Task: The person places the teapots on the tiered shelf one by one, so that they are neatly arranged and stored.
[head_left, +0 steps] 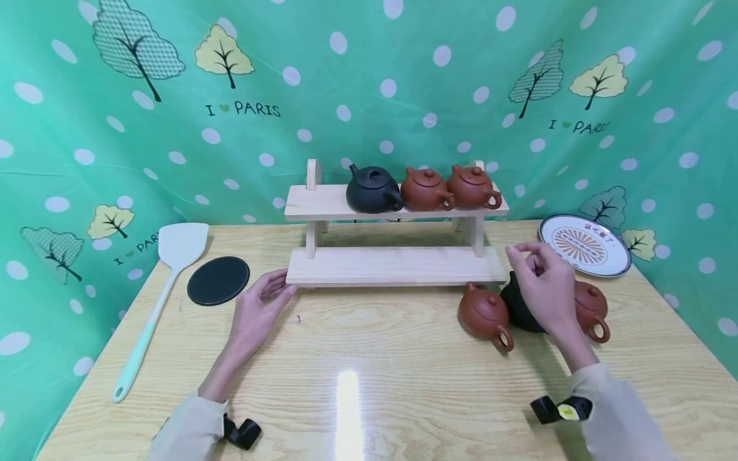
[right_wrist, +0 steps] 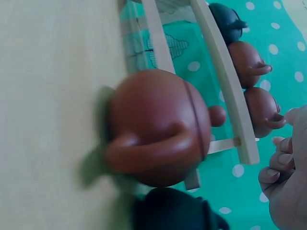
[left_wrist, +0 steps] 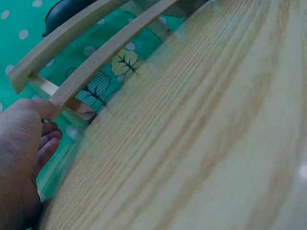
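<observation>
A two-tier wooden shelf (head_left: 398, 266) stands at the back of the table. My left hand (head_left: 257, 314) grips the left end of its lower board, thumb over the top edge in the left wrist view. On the upper tier sit a black teapot (head_left: 371, 192) and two brown teapots, one in the middle (head_left: 423, 190) and one at the right (head_left: 471, 187). My right hand (head_left: 544, 285) hovers with loosely bent fingers over a second black teapot (head_left: 517, 308), partly hiding it. Brown teapots stand left (head_left: 483, 312) and right (head_left: 589, 306) of that one. I see nothing held in the right hand.
A white patterned plate (head_left: 585, 246) lies at the back right. To the left are a round black mat (head_left: 218, 280) and a spatula (head_left: 155, 310) with a pale green handle. A green dotted cloth (head_left: 369, 83) hangs behind the table.
</observation>
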Demonstrator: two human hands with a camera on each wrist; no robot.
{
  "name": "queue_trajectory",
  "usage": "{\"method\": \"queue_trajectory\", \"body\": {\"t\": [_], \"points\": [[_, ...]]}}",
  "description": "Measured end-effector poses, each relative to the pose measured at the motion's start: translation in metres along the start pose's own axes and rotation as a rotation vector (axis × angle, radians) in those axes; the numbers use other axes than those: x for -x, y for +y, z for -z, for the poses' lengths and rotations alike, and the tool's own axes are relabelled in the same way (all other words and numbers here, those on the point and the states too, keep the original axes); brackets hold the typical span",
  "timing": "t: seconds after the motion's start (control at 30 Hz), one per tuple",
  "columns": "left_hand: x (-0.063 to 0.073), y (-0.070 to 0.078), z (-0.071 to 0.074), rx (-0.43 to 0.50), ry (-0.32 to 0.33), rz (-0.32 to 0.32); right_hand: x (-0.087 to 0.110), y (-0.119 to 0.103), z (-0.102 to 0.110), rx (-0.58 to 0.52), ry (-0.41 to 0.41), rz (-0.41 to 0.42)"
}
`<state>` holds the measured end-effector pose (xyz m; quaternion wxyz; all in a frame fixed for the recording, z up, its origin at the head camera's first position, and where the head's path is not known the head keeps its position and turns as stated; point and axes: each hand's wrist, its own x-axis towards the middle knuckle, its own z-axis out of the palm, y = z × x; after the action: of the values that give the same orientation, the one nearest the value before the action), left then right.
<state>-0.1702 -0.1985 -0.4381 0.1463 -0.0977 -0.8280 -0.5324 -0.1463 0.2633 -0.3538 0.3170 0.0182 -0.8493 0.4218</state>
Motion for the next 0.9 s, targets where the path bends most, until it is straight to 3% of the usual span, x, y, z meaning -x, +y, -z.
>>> {"method": "queue_trajectory", "body": {"t": [0.5,0.9], "points": [[0.001,0.0,0.0,-0.005,-0.002,-0.005,0.058,-0.001,0.013,0.041,-0.064,-0.044],[0.001,0.001,0.001,0.001,-0.006,0.001,0.086,0.005,0.015,0.054,-0.096,-0.046]]}}
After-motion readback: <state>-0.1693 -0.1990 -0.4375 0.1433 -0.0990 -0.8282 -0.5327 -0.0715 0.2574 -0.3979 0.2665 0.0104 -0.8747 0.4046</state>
